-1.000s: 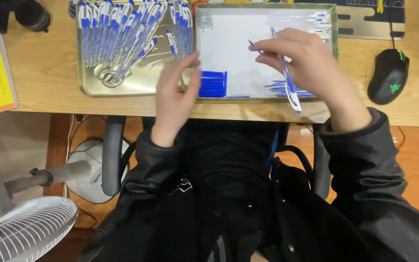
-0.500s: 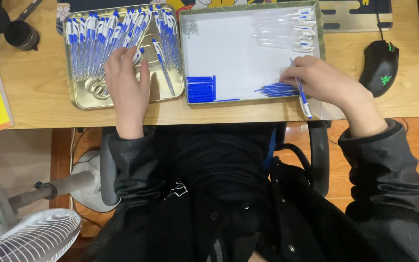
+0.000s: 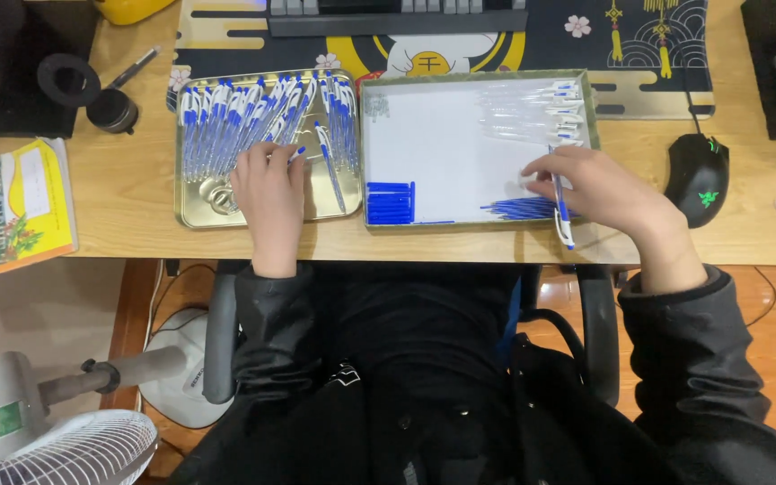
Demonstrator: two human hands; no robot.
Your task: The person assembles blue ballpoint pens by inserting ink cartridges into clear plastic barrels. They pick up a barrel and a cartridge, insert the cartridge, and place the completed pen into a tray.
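Observation:
My left hand (image 3: 269, 187) lies palm down in a gold metal tray (image 3: 192, 214), fingers on a heap of blue and white pens (image 3: 253, 117). My right hand (image 3: 602, 190) rests at the near right corner of a second tray (image 3: 478, 223) with a white floor and grips one blue and white pen (image 3: 563, 216), tip pointing toward me. Under that hand lies a bundle of thin blue refills (image 3: 515, 208). Clear pen barrels (image 3: 532, 112) lie at the tray's far right, and a block of blue caps (image 3: 391, 202) at its near left.
A black mouse (image 3: 699, 178) sits right of the trays, a keyboard (image 3: 397, 16) on a patterned mat (image 3: 639, 40) behind. A booklet (image 3: 11, 207) lies at the left desk edge, a black lens-like cap (image 3: 67, 79) beyond. A white fan (image 3: 56, 449) stands below left.
My left hand went from the white tray's left edge across into the gold tray of pens. My right hand, still gripping its pen, dropped to the white tray's near right corner.

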